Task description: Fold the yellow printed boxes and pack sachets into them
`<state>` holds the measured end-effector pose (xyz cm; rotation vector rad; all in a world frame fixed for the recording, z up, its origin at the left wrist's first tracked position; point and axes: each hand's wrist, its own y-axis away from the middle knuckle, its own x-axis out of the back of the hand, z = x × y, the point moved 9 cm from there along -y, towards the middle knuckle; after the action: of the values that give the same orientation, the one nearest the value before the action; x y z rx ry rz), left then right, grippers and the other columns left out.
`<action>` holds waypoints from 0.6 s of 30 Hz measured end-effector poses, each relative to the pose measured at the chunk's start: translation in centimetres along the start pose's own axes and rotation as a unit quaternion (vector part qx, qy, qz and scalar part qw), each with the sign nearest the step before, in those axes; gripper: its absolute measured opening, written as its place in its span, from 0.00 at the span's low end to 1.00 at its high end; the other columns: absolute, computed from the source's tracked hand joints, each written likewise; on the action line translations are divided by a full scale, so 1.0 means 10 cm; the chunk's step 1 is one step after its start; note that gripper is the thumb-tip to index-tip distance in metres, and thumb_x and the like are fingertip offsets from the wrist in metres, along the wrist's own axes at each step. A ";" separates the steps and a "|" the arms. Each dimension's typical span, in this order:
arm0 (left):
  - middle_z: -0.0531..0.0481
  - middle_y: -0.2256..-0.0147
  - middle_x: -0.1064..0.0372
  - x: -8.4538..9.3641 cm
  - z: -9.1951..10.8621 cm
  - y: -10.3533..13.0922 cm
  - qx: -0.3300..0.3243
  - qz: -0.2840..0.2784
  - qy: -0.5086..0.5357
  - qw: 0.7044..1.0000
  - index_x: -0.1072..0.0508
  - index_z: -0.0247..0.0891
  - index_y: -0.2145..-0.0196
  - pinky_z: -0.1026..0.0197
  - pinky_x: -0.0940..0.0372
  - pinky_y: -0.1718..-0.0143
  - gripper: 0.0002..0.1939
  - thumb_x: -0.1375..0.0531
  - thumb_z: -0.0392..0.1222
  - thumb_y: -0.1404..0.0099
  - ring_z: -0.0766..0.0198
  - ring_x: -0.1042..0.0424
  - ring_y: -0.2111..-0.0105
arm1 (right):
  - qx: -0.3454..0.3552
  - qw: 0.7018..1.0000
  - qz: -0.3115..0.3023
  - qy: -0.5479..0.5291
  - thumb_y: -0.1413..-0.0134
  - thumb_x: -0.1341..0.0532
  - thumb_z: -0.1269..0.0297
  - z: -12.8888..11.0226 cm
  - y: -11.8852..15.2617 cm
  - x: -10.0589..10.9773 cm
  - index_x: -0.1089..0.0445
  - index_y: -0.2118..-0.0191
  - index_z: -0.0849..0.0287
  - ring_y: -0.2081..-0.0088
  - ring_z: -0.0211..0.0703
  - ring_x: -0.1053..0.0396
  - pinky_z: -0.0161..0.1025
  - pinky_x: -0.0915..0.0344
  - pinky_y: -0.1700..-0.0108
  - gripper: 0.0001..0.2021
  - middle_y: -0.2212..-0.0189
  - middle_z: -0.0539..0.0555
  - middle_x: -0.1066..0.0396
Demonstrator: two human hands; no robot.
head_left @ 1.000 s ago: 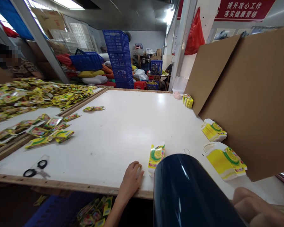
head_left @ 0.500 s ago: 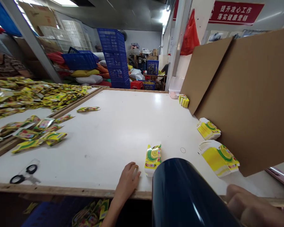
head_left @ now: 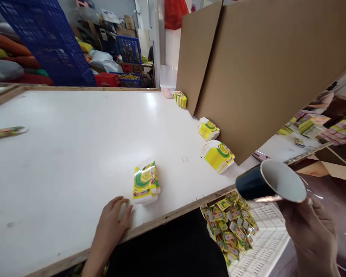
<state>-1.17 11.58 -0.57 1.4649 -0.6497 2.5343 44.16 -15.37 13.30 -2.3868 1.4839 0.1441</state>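
Note:
My right hand [head_left: 313,227] grips a dark blue cup [head_left: 252,184] with a pale inside. The cup is tilted on its side beyond the table's edge, its mouth facing right and toward me. Whether it has a handle is hidden. My left hand [head_left: 112,221] rests at the near edge of the white table [head_left: 75,165], fingers loosely bent and thumb apart. Just right of its fingertips, apart from them, lies a small stack of yellow-and-green printed cartons [head_left: 146,182].
Flat carton stacks [head_left: 218,156] line the foot of a brown cardboard panel [head_left: 248,73]. Below the table, a white crate [head_left: 265,242] holds many yellow packets [head_left: 233,227]. A lone packet [head_left: 5,132] lies at the left. Blue crates [head_left: 54,42] stand behind.
The view has swung right and down. My right hand has moved the cup from close in front of me out to the right, turning its mouth into view. My left hand stays beside the cartons.

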 end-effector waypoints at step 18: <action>0.38 0.53 0.29 0.01 -0.01 -0.04 0.010 -0.012 -0.035 0.999 0.28 0.37 0.59 0.45 0.34 0.48 0.20 0.50 0.54 0.36 0.47 0.29 0.52 | -0.117 0.977 0.140 0.113 0.38 0.40 0.61 1.76 -1.98 0.61 0.34 0.47 0.60 0.55 0.46 0.29 0.48 0.29 0.55 0.16 0.50 0.57 0.31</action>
<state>-1.12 11.98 -0.40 1.5655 -0.6164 2.4882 65.99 -6.84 -0.52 -2.4240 2.0093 0.1226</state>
